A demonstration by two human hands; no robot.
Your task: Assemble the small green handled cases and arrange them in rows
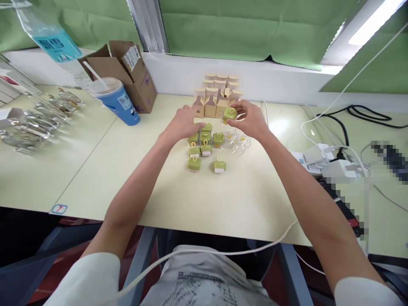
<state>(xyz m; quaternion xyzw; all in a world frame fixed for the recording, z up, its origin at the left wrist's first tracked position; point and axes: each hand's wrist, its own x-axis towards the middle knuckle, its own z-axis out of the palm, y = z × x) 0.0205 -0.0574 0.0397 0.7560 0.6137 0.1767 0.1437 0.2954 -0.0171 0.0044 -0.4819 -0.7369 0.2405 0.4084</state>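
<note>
Fingers (190,114) of the left hand (181,124) stand apart, contact unclear; beyond them are open cardboard boxes (210,108), nearer sit green cases (218,139), and just nearer than the right hand (252,120), clear plastic cups (242,143); between its narrowed fingers is a single green case (230,113), best held level, pinched lightly by its sides

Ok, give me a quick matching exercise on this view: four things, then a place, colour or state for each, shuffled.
1. Cup
2. Right hand
3. Small boxes
4. Carton

A. In rows near the wall
B. Flaps open, just behind the cup
C. Blue, with a straw
D. Holding a green case

Pairs: 1-C, 2-D, 3-A, 4-B
</note>
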